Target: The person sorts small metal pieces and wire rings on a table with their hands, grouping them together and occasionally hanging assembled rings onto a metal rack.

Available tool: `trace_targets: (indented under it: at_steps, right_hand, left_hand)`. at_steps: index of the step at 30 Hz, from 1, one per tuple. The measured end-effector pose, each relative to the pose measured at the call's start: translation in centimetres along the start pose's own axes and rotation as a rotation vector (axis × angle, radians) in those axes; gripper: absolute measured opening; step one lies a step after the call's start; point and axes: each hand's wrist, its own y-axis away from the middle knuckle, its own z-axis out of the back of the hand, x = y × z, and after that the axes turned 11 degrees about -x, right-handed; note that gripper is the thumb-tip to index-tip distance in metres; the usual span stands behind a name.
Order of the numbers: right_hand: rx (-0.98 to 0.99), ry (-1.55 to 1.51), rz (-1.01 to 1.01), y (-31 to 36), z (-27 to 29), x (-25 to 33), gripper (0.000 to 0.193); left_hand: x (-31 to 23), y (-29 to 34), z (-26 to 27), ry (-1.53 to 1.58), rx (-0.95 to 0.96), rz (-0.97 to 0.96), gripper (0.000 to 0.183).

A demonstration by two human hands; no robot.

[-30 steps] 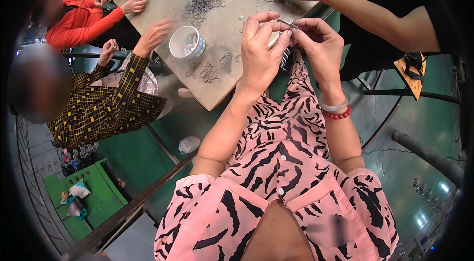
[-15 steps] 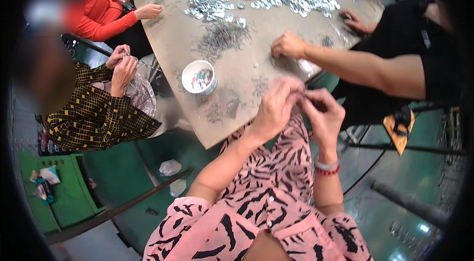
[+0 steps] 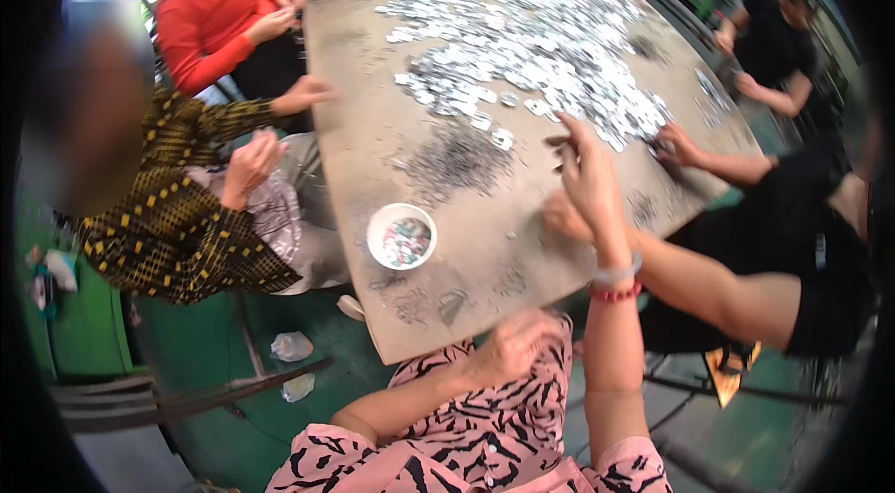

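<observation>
My right hand (image 3: 589,178), with a pale band and a red bracelet (image 3: 616,293) at its wrist, is stretched out over the table. Its fingers are apart, close to the near edge of a wide pile of shiny flat metal pieces (image 3: 522,46). I see nothing held in it. Over my lap, just off the table's front edge, is my left hand (image 3: 517,347), its fingers curled together and somewhat blurred. Whatever they hold, if anything, is hidden. A heap of thin dark wire pieces (image 3: 457,162) lies left of my right hand.
A white bowl (image 3: 375,237) of small coloured bits stands near the table's (image 3: 485,265) left edge. Small wire clusters (image 3: 410,308) lie by the front corner. A co-worker's hand (image 3: 565,218) is just below my right hand. Other people sit along both sides.
My hands have come apart from their pinch together. The right has reached forward over the table; the left stays back over my lap. The view has shifted, showing more of the far table.
</observation>
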Motion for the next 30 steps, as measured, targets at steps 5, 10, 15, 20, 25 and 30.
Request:
trace_targets:
  at_steps: [5, 10, 15, 20, 25, 30]
  right_hand:
    - [0.155, 0.589, 0.174, -11.2, -6.3, -13.2, 0.026]
    - [0.211, 0.567, 0.286, -13.1, -10.4, -21.6, 0.023]
    - [0.120, 0.494, 0.253, -11.4, -7.2, -22.1, 0.014]
    - [0.045, -0.105, -0.208, -7.5, -3.8, -15.0, 0.021]
    - [0.099, -0.455, -0.294, 2.8, -1.0, -10.1, 0.049]
    - [0.036, -0.511, -0.401, 12.7, 5.1, -3.0, 0.032]
  left_hand:
    - [1.3, 0.9, -0.2, 0.010, 0.018, -0.024, 0.016]
    - [1.4, 2.2, 1.1, 0.053, -0.023, 0.077, 0.013]
    - [1.7, 1.6, 1.4, 0.061, -0.017, 0.097, 0.019]
    - [1.3, 1.4, 1.3, 0.079, -0.011, -0.014, 0.012]
    - [2.3, 3.1, -0.1, -0.024, -0.113, 0.000, 0.013]
    - [0.9, 1.0, -0.2, -0.054, -0.154, 0.001, 0.011]
